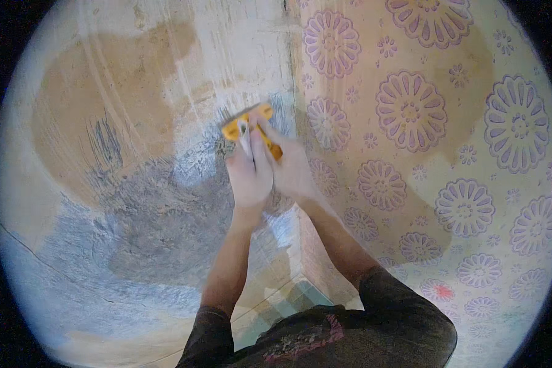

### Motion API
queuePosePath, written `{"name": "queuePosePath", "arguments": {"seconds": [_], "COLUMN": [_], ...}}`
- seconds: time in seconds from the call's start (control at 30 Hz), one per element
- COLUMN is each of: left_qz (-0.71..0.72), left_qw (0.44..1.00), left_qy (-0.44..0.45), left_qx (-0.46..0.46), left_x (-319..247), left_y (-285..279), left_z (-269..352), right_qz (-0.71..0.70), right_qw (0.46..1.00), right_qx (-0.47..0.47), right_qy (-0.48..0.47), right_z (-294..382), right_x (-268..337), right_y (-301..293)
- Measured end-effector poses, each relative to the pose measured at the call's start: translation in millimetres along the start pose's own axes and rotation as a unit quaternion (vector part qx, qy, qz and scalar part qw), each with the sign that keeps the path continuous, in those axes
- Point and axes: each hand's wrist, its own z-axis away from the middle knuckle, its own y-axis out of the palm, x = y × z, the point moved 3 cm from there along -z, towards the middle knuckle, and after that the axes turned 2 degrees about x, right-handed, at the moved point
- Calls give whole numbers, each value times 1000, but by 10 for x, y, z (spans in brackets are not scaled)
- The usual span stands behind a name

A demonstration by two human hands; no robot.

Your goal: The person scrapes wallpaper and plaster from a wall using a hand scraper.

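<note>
Both my hands are raised together in front of the wall, near the inside corner. A yellow scraper [247, 122] with a wide head and a slanted edge rests against or very close to the wall [165, 221]. My right hand [287, 161] grips it, its fingers reaching up to the head beside the yellow handle. My left hand [250, 177] is pressed against the right one and is closed around the tool from the left; a whitish piece shows between its fingers, too blurred to name. Grey scraped patches and scratch marks lie around and below the scraper.
Wallpaper with purple flower patterns [411, 110] covers the wall right of the corner. A crack [32, 250] runs across the lower left of the scraped wall. Low down, the corner meets a greenish floor [299, 296]. A small red light spot [443, 291] falls on the wallpaper.
</note>
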Motion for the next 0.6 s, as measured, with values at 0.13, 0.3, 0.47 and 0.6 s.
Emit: {"name": "queuePosePath", "arguments": {"seconds": [0.13, 0.3, 0.47, 0.6], "left_qz": [-14, -4, -19, -24], "left_qw": [986, 999, 997, 1000], "left_qy": [117, 38, 68, -7], "left_qx": [-114, -10, -36, 17], "left_x": [-92, -103, -133, -52], "left_y": [-85, -65, -94, -63], "left_z": [0, -21, -3, 18], "right_qz": [12, -16, -6, 7], "right_qw": [999, 999, 998, 997], "right_qx": [31, -16, -16, -41], "right_qy": [21, -26, -63, -71], "right_z": [-41, -3, -40, -7], "right_x": [21, 34, -13, -63], "right_y": [57, 66, 81, 67]}}
